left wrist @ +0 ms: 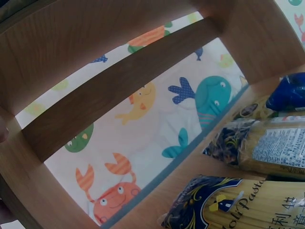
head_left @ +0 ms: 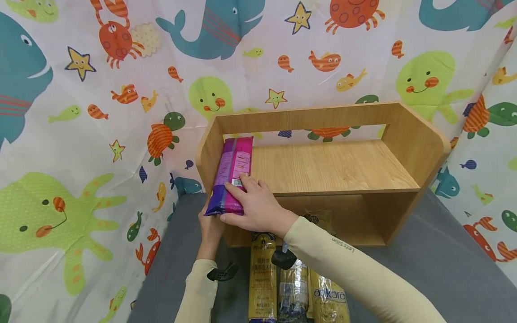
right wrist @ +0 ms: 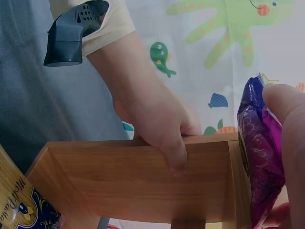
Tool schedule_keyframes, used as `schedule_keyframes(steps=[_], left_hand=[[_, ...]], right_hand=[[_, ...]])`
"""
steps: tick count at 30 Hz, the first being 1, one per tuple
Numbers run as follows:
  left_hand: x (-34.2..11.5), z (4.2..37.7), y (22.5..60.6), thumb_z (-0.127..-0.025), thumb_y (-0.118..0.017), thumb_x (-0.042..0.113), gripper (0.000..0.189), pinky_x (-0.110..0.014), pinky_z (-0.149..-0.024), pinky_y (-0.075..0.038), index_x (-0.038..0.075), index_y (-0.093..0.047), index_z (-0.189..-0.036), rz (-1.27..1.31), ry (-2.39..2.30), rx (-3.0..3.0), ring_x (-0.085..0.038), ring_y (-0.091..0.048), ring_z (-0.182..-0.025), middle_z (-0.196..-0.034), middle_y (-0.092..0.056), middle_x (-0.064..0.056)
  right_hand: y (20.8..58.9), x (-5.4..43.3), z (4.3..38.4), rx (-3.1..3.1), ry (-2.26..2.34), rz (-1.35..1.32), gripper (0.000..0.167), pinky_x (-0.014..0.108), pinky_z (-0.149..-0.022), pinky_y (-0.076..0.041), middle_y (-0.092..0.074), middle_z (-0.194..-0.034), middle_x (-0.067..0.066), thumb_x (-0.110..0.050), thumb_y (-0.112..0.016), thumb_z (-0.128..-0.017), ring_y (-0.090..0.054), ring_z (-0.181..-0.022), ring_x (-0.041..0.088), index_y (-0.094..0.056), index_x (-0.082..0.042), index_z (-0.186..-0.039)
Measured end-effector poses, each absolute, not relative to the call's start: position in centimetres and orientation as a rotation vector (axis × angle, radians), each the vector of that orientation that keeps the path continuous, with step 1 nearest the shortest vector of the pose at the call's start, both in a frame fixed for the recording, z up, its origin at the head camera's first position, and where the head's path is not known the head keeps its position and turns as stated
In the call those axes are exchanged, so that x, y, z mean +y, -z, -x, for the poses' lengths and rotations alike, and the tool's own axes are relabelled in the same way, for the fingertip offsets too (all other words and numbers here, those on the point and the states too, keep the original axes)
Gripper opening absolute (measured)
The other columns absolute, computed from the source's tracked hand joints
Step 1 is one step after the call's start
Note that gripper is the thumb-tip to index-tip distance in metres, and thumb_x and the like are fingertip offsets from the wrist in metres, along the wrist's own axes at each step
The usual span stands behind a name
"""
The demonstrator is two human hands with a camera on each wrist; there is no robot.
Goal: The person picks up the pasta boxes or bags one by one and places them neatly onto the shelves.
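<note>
Purple-and-pink plastic packet (head_left: 232, 172) on pale wooden shelf (head_left: 335, 166)
Right hand (head_left: 258, 204) rests fingers-spread on it — left hand (right wrist: 152, 114) grips the shelf's side panel.

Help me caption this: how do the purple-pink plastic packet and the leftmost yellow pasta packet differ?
The purple-pink plastic packet is broad; the yellow pasta packet, slimmer. The pink one lies on the upper wooden shelf; the yellow lies lower, jutting out. The right hand touches the pink packet, not the yellow. Both are printed plastic packs.
</note>
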State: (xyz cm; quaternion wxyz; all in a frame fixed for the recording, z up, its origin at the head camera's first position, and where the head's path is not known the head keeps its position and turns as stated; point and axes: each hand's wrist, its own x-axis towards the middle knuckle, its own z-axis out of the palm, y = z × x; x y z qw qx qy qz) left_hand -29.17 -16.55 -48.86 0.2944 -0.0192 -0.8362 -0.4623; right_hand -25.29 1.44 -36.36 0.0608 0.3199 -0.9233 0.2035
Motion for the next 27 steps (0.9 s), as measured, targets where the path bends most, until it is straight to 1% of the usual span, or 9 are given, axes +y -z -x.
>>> schedule_keyframes(steps=[5,11,17,21,24,27], left_hand=[[-16.5,29.2,48.9,-0.095,-0.069,0.018,0.041,-0.058,-0.089,-0.055,0.0,-0.061,-0.131,0.049,1.188,-2.234,-0.046,-0.069,-0.106,-0.118,-0.072,-0.026],[-16.5,29.2,48.9,-0.097,-0.067,0.021,0.041,-0.058,-0.091,-0.055,0.003,-0.061,-0.134,0.014,1.264,-2.242,-0.044,-0.069,-0.107,-0.12,-0.071,-0.025],[-16.3,29.2,48.9,-0.097,-0.068,0.021,0.041,-0.058,-0.091,-0.055,0.004,-0.061,-0.134,0.006,1.285,-2.24,-0.044,-0.069,-0.107,-0.12,-0.071,-0.025],[-16.2,29.2,49.0,-0.097,-0.067,0.016,0.04,-0.058,-0.091,-0.055,0.003,-0.061,-0.134,0.013,1.255,-2.233,-0.043,-0.069,-0.107,-0.12,-0.072,-0.025],[-16.2,29.2,49.1,-0.098,-0.064,0.01,0.038,-0.058,-0.09,-0.055,0.001,-0.06,-0.135,0.03,1.24,-2.226,-0.044,-0.07,-0.107,-0.119,-0.071,-0.026],[-16.3,29.2,49.1,-0.099,-0.062,0.01,0.038,-0.059,-0.09,-0.055,0.0,-0.059,-0.135,0.028,1.225,-2.228,-0.044,-0.07,-0.108,-0.12,-0.071,-0.027]], right_hand=[[36.5,1.4,25.3,-2.796,-0.617,-0.96,0.084,0.061,-0.123,-0.022,-0.029,-0.165,0.023,-0.062,-0.061,-0.09,-0.032,-0.151,0.041,-0.038,-0.02,-0.158],[36.6,1.4,25.2,-2.791,-0.619,-0.962,0.084,0.061,-0.123,-0.022,-0.028,-0.165,0.023,-0.062,-0.061,-0.09,-0.031,-0.152,0.042,-0.037,-0.02,-0.159],[36.5,1.8,25.1,-2.789,-0.623,-0.973,0.084,0.06,-0.123,-0.022,-0.026,-0.166,0.022,-0.061,-0.061,-0.091,-0.03,-0.152,0.042,-0.036,-0.019,-0.159],[36.6,2.5,24.8,-2.779,-0.716,-0.974,0.082,0.061,-0.123,-0.019,-0.025,-0.167,0.021,-0.058,-0.059,-0.094,-0.029,-0.152,0.041,-0.034,-0.016,-0.16],[36.7,3.5,24.4,-2.755,-0.763,-0.949,0.077,0.063,-0.123,-0.018,-0.029,-0.165,0.021,-0.054,-0.058,-0.097,-0.032,-0.151,0.039,-0.035,-0.014,-0.159],[37.0,5.0,23.8,-2.724,-0.729,-0.923,0.072,0.063,-0.123,-0.02,-0.037,-0.161,0.021,-0.051,-0.057,-0.099,-0.036,-0.149,0.038,-0.039,-0.012,-0.157]])
